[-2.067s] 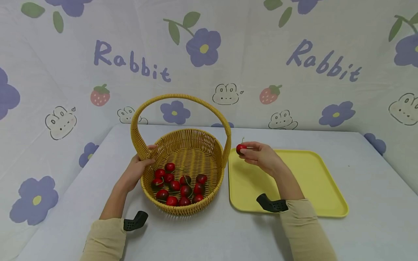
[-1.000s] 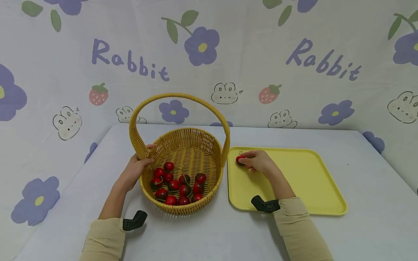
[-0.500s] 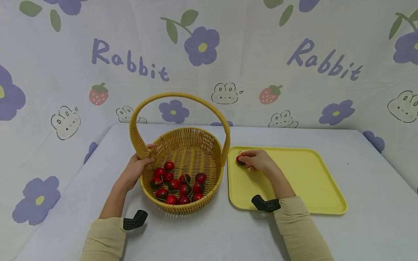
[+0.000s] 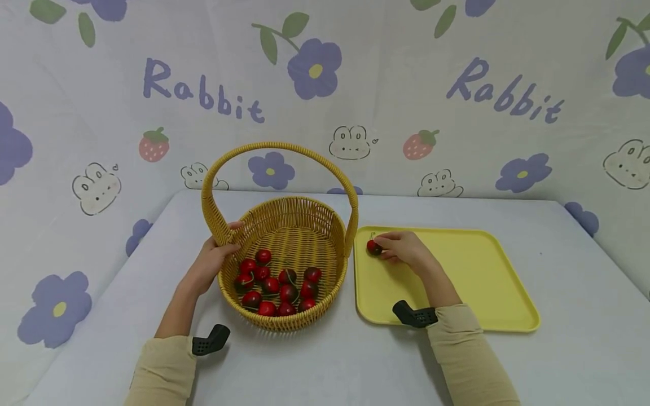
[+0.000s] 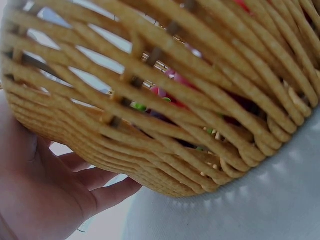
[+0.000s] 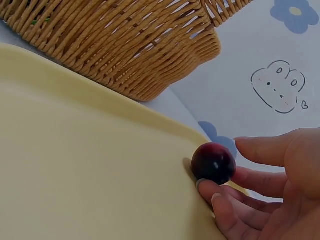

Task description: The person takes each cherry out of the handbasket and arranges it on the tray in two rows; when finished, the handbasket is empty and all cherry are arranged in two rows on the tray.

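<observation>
In the head view my left hand [image 4: 209,260] grips the side of a yellow wicker basket [image 4: 325,211] where its tall arched handle meets the rim. Its fingers curl along the basket's woven wall [image 5: 150,110] in the left wrist view. Several dark red cherries [image 4: 288,293] lie inside, gathered toward the near side. My right hand [image 4: 406,248] is low over a yellow tray [image 4: 457,282], beside a single cherry [image 4: 373,247] at the far left corner. In the right wrist view that cherry [image 6: 214,163] touches the fingers, while the thumb [image 6: 265,150] stands apart from it.
Basket and tray stand side by side on a white-covered table [image 4: 325,361], the basket's right side close to the tray's left edge. A patterned cloth [image 4: 386,73] with flowers and rabbits hangs behind. Each wrist carries a black camera mount [image 4: 210,340].
The right hand has lowered the cherry from above the tray's far left corner onto it, and its thumb has now come away from the cherry. The left hand and basket stay put.
</observation>
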The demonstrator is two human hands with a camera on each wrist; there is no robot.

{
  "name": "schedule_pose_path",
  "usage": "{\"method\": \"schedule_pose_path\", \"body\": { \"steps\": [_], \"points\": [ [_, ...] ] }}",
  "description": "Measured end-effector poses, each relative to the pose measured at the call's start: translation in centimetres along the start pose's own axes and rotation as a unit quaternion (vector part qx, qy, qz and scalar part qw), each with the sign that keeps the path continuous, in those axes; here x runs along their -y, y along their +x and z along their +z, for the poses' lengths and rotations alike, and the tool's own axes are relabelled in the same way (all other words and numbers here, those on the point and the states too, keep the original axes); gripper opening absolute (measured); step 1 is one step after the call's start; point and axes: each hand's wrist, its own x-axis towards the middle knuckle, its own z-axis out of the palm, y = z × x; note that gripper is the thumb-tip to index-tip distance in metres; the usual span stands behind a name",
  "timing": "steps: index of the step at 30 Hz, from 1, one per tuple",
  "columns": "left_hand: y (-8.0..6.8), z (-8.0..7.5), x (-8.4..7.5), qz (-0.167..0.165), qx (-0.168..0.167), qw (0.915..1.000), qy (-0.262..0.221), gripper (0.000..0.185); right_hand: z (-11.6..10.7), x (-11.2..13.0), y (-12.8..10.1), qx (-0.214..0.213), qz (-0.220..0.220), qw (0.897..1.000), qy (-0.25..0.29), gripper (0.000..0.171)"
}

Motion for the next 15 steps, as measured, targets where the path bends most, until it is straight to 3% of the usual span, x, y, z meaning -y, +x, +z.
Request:
{"method": "schedule_pose_path", "body": {
  "steps": [15],
  "points": [
    [-0.04,-0.02,-0.07,0.001,0.001,1.0000,0.002,0.050,-0.73,0.11,-0.34,-0.001,0.024,1.000,0.010,0.048]
  ]
}}
